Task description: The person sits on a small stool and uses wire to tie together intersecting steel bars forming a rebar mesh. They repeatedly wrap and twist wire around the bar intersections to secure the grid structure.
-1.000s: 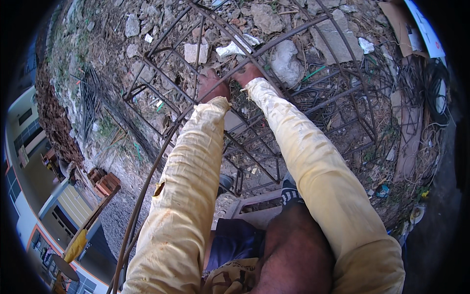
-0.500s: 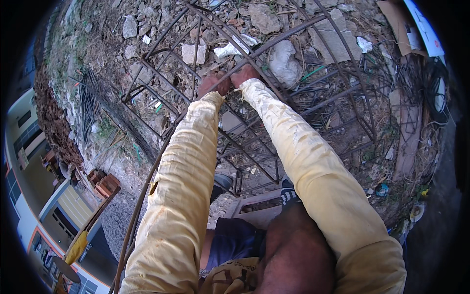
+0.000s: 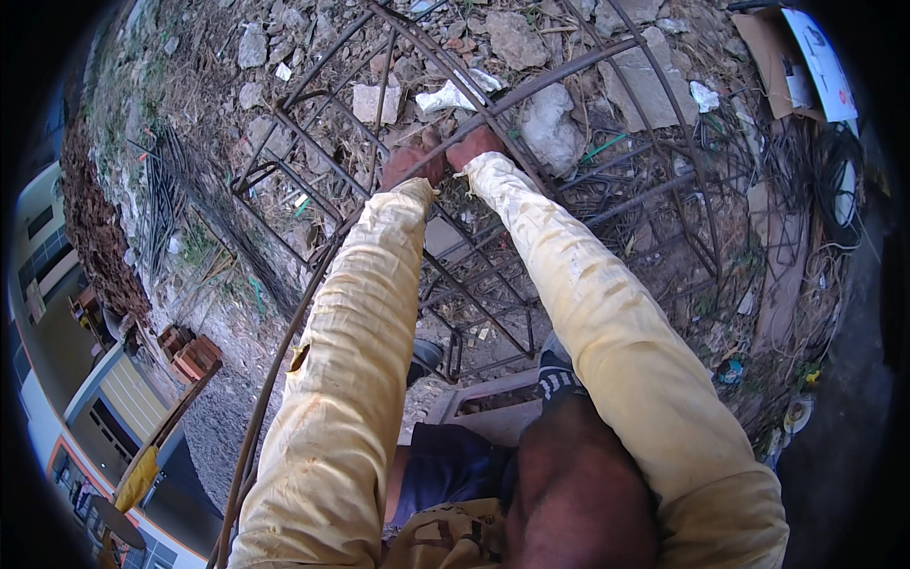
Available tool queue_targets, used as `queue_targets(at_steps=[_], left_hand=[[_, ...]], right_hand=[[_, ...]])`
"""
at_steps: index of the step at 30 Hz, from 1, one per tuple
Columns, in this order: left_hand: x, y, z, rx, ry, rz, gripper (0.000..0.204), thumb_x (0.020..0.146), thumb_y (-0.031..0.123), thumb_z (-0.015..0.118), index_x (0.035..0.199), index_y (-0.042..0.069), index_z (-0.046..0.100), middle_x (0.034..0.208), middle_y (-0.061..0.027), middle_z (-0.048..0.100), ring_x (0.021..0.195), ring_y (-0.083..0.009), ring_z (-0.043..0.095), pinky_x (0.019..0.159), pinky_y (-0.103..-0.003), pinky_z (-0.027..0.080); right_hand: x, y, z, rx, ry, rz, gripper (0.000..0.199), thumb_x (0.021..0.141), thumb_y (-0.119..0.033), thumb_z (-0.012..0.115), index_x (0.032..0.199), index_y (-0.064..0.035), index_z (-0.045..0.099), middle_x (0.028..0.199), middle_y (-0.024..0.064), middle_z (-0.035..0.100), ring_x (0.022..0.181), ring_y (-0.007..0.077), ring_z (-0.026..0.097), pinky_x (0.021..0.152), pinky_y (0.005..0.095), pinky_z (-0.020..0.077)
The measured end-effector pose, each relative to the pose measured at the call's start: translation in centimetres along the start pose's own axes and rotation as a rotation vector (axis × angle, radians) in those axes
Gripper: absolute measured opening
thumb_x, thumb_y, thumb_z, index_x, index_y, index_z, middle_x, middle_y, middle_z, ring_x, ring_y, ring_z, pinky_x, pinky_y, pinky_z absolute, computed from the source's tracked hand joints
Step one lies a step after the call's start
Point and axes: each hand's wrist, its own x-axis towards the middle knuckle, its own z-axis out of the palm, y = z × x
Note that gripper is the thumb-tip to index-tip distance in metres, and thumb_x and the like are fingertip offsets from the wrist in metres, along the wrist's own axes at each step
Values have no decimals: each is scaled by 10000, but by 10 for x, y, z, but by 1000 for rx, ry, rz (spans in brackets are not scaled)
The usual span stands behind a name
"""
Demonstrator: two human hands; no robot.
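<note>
Head view, angular brown rebar cage (image 3: 569,70); left hand (image 3: 413,165), right hand (image 3: 472,147): openness, hold unclear

The left hand (image 3: 412,168) and right hand (image 3: 472,147) meet side by side at crossing bars of a rusty rebar cage (image 3: 616,50); their fingers are too obscured to read. A pale boulder (image 3: 553,130) lies near the right hand. Red bricks (image 3: 197,358) sit toward the rubble-strewn ground's left edge, a cardboard box (image 3: 766,62) by its upper right corner.

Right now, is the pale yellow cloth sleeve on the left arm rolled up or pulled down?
Pulled down: the sleeve reaches right to the bare left hand, leaving no forearm uncovered.
</note>
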Motion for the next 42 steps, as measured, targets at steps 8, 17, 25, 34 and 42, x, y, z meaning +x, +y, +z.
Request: queue_targets(at_steps=[8, 17, 25, 34, 42], left_hand=[[17, -12, 16, -44, 169, -49, 581, 918, 515, 318, 1153, 66, 604, 1054, -284, 605, 1049, -454, 556, 874, -498, 451], [38, -30, 38, -28, 219, 120, 624, 944, 497, 306, 1067, -46, 587, 969, -331, 600, 978, -478, 570, 804, -526, 466], [16, -7, 12, -43, 29, -84, 698, 929, 560, 283, 1050, -32, 633, 1030, -325, 595, 1071, -460, 544, 917, -504, 428], [42, -33, 30, 276, 173, 443, 371, 903, 336, 440, 922, 45, 669, 870, -232, 653, 860, -392, 638, 747, -470, 511], [49, -19, 49, 200, 323, 436, 241, 870, 306, 514, 967, 178, 694, 783, -174, 656, 797, -310, 659, 715, -429, 517]], right_hand=[[7, 1, 11, -132, -38, 16, 694, 783, -408, 629, 1295, 25, 448, 1255, 241, 533, 1145, 378, 538, 971, 413, 441], [12, 11, 27, -120, -9, -38, 650, 832, -449, 560, 1298, -7, 463, 1309, 233, 490, 1191, 373, 500, 999, 443, 413], [24, 23, 36, -168, -11, -106, 587, 834, -436, 551, 1231, -3, 527, 1253, 238, 534, 1153, 373, 528, 976, 442, 430], [-16, -13, -19, -20, -223, -19, 603, 808, -330, 661, 1268, 17, 480, 1200, 306, 527, 1139, 429, 512, 968, 453, 414], [-8, 18, -1, 198, 126, -110, 425, 843, -380, 602, 1087, -34, 642, 1119, 254, 596, 1066, 424, 548, 908, 465, 439]])
